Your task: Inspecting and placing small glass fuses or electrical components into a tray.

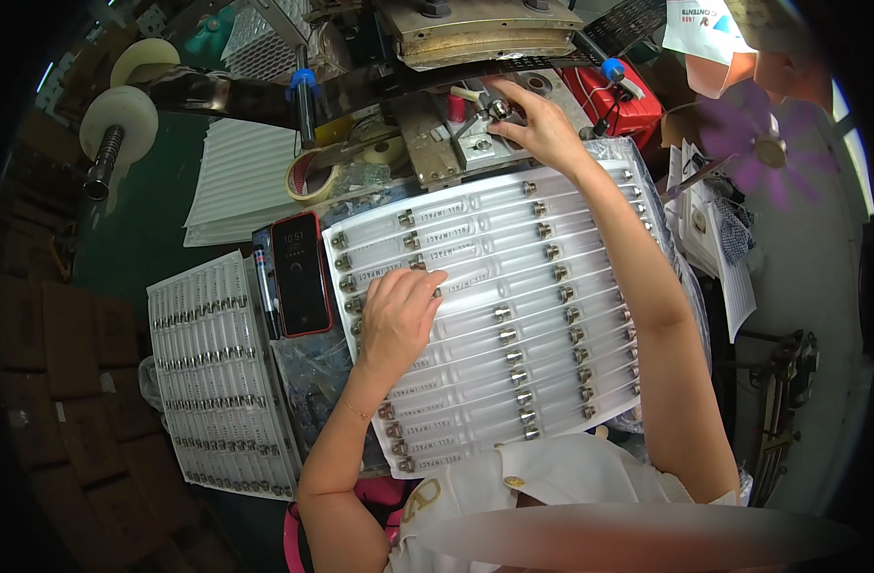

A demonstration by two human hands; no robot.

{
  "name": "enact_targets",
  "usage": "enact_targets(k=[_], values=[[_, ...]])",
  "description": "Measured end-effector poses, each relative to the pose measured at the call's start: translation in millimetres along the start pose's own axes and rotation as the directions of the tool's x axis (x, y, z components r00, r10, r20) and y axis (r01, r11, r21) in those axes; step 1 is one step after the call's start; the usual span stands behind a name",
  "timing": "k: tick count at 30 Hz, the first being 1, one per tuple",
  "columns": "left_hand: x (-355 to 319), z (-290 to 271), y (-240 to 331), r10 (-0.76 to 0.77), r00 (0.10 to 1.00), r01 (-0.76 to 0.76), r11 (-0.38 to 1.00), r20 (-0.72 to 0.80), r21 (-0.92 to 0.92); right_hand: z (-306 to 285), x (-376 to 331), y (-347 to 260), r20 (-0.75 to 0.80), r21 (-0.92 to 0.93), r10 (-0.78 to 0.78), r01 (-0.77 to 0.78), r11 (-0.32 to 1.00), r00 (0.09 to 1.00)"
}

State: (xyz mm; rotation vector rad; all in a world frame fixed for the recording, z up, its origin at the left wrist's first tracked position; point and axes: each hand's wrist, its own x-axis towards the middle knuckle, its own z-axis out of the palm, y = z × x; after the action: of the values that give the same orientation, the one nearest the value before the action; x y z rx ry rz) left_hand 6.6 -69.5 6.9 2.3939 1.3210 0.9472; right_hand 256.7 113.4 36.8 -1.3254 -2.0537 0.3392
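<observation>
With the left hand [396, 320] pressing flat and open on the blister tray [513, 315], the right hand [537, 124] should keep its pinching grip on the small metal fitting [497, 108] steady at the machine [456, 143].

Packing workshop, sealing machine [475, 38], blister trays [513, 315]

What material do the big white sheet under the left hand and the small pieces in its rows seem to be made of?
The big white ridged sheet looks like thin moulded plastic: translucent, glossy, with formed channels. The small silver caps look metallic, since they shine. The left hand presses on the sheet.
</observation>
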Motion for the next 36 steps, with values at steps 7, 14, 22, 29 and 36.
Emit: enact_targets(k=[7,14,22,29,36], values=[[2,-1,0,-0.063,0.998,0.063,0.998,0.021,0.008,-35,-49,-25,-0.069,-0.048,-0.045,0.041,0.998,0.997],[-6,-13,23,-0.056,0.998,0.058,0.997,-0.029,0.048,4,-155,-81,0.262,-0.052,-0.527,0.557,0.829,0.809],[-20,-36,45,-0.385,0.908,0.419,0.82,0.166,-0.39,-16,-148,-104,0.173,0.379,-0.317,0.234,0.895,0.932],[20,-28,49,-0.225,0.969,0.19,0.94,-0.098,-0.284,-44,-128,-86,0.17,0.587,-0.223,0.083,0.805,0.96],[114,4,16,0.058,0.997,-0.063,0.992,-0.042,-0.108,-80,-114,-31,0.025,0.476,0.081,-0.084,0.876,0.996]])
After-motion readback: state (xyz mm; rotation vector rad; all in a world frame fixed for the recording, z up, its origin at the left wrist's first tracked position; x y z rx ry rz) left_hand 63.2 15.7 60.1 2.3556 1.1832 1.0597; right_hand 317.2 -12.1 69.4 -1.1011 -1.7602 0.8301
